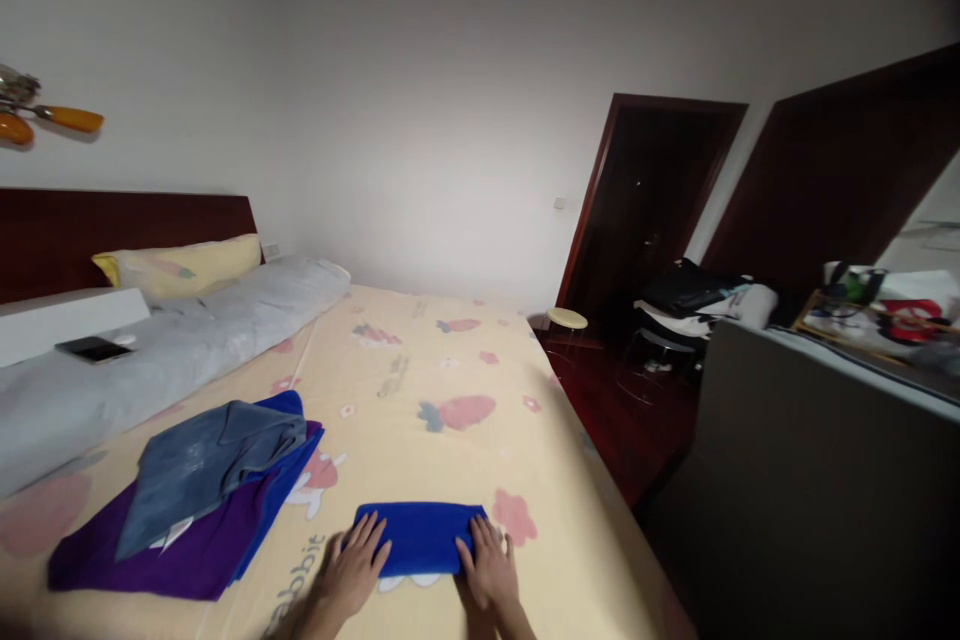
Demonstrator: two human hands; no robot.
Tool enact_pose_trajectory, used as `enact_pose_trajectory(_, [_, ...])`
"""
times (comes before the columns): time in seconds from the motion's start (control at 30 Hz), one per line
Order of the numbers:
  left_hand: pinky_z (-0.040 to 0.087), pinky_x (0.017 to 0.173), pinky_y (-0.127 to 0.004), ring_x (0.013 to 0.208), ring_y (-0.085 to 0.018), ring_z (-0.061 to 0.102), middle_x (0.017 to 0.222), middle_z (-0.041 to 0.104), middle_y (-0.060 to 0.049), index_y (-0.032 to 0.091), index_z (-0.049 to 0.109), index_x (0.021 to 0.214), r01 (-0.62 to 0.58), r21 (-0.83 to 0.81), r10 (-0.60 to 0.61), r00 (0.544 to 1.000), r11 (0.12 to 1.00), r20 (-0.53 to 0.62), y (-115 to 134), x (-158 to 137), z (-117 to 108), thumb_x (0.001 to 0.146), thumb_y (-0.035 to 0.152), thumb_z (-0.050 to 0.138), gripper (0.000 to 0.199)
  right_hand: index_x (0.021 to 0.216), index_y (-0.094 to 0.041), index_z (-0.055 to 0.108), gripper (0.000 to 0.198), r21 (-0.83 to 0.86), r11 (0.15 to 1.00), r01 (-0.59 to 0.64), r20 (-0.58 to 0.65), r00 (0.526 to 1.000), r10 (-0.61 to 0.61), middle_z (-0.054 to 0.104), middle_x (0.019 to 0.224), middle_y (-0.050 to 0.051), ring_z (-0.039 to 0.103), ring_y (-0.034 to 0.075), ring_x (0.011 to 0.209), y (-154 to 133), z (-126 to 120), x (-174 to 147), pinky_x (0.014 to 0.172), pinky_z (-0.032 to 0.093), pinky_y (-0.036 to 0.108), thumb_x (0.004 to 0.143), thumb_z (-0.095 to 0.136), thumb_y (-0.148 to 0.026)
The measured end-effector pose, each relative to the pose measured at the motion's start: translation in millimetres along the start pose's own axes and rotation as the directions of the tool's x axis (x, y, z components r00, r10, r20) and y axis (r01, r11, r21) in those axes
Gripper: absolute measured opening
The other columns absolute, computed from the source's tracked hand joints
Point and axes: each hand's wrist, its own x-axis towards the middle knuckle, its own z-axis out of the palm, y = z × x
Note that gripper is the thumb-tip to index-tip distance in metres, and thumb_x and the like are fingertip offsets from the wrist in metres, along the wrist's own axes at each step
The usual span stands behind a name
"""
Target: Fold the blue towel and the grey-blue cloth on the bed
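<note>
A blue cloth (424, 535), folded into a flat rectangle, lies on the bed near its front edge. My left hand (356, 565) rests on the left end of the cloth, its fingers stretched out. At the right end, my right hand (487, 560) lies with spread fingers on the fabric. To the left sits a loose pile of cloths: a grey-blue cloth (202, 460) on top, a purple cloth (157, 555) beneath it, and a blue cloth (274, 495) showing along the right side.
The bed (420, 360) has a patterned yellow sheet. A rolled grey quilt (225, 320) runs along the headboard side, with a phone (94, 350) on it and a yellow pillow (187, 268) behind. A stool (566, 319) and a dark panel (810, 490) stand to the right.
</note>
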Motion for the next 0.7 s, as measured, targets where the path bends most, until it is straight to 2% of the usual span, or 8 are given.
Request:
enact_pose_trajectory(0.07, [0.021, 0.114, -0.061, 0.144, -0.027, 0.028, 0.154, 0.034, -0.008, 0.026, 0.038, 0.144, 0.041, 0.032, -0.04, 0.999, 0.999, -0.034, 8, 3, 2, 0.094, 0.036, 0.028, 0.052, 0.138, -0.02, 0.048, 0.061, -0.018, 0.999, -0.032, -0.031, 0.999, 0.031, 0.042, 0.148, 0.012, 0.034, 0.031, 0.139, -5, 4, 3, 0.114, 0.023, 0.06, 0.093, 0.03, -0.056])
enact_pose_trajectory(0.17, [0.025, 0.115, -0.054, 0.143, -0.023, 0.03, 0.154, 0.036, -0.007, 0.025, 0.037, 0.145, -0.103, -0.012, 0.101, 0.992, 0.995, -0.07, 36, 7, 13, 0.093, 0.023, 0.026, 0.053, 0.141, -0.023, 0.044, 0.051, 0.051, 0.987, 0.154, -0.013, 0.988, -0.154, 0.038, 0.15, 0.009, 0.033, 0.026, 0.141, -31, 15, 3, 0.116, 0.024, 0.053, 0.094, 0.032, -0.039])
enact_pose_trajectory(0.23, [0.028, 0.115, -0.048, 0.143, -0.02, 0.03, 0.154, 0.034, -0.005, 0.025, 0.036, 0.145, -0.201, -0.061, 0.199, 0.979, 0.978, -0.03, 53, 10, 17, 0.092, 0.022, 0.025, 0.054, 0.14, -0.028, 0.045, 0.048, 0.11, 0.953, 0.283, 0.026, 0.957, -0.288, 0.045, 0.146, 0.005, 0.039, 0.023, 0.138, -49, 21, 3, 0.114, 0.028, 0.049, 0.095, 0.032, -0.035])
enact_pose_trajectory(0.27, [0.029, 0.115, -0.048, 0.143, -0.02, 0.03, 0.155, 0.033, -0.004, 0.025, 0.035, 0.146, -0.205, -0.074, 0.205, 0.979, 0.976, -0.003, 57, 12, 16, 0.093, 0.025, 0.025, 0.054, 0.139, -0.031, 0.046, 0.047, 0.119, 0.946, 0.3, 0.039, 0.951, -0.307, 0.048, 0.144, 0.003, 0.042, 0.022, 0.136, -54, 23, 4, 0.113, 0.03, 0.048, 0.095, 0.031, -0.035])
enact_pose_trajectory(0.37, [0.029, 0.113, -0.053, 0.144, -0.023, 0.029, 0.156, 0.032, -0.005, 0.025, 0.035, 0.146, -0.101, -0.049, 0.102, 0.994, 0.994, 0.031, 49, 17, 8, 0.094, 0.037, 0.023, 0.054, 0.134, -0.032, 0.051, 0.046, 0.07, 0.976, 0.204, 0.038, 0.978, -0.207, 0.049, 0.143, 0.004, 0.042, 0.025, 0.136, -47, 22, 11, 0.111, 0.031, 0.054, 0.096, 0.029, -0.043])
enact_pose_trajectory(0.5, [0.025, 0.112, -0.057, 0.145, -0.026, 0.026, 0.158, 0.027, -0.005, 0.029, 0.032, 0.146, 0.03, 0.06, -0.029, 0.999, 0.998, -0.021, 8, 20, 8, 0.094, 0.043, 0.024, 0.055, 0.136, -0.03, 0.05, 0.055, -0.009, 1.0, -0.005, -0.012, 1.0, 0.005, 0.044, 0.147, 0.008, 0.038, 0.03, 0.138, -6, 20, 22, 0.109, 0.032, 0.06, 0.093, 0.031, -0.058])
enact_pose_trajectory(0.6, [0.024, 0.111, -0.059, 0.145, -0.027, 0.024, 0.158, 0.027, -0.004, 0.035, 0.031, 0.145, 0.033, 0.125, -0.025, 0.997, 0.992, -0.069, -13, 22, 18, 0.095, 0.038, 0.025, 0.051, 0.139, -0.03, 0.046, 0.059, -0.034, 0.997, -0.072, -0.039, 0.997, 0.071, 0.038, 0.15, 0.007, 0.035, 0.03, 0.139, 13, 24, 27, 0.109, 0.032, 0.061, 0.092, 0.03, -0.062])
enact_pose_trajectory(0.7, [0.025, 0.11, -0.06, 0.144, -0.028, 0.027, 0.156, 0.034, -0.003, 0.037, 0.035, 0.144, -0.002, 0.139, 0.015, 0.995, 0.99, -0.094, -12, 24, 22, 0.095, 0.034, 0.026, 0.05, 0.138, -0.026, 0.047, 0.061, -0.074, 0.995, -0.071, -0.052, 0.996, 0.067, 0.039, 0.149, 0.009, 0.035, 0.032, 0.139, 12, 24, 30, 0.111, 0.028, 0.062, 0.091, 0.033, -0.062])
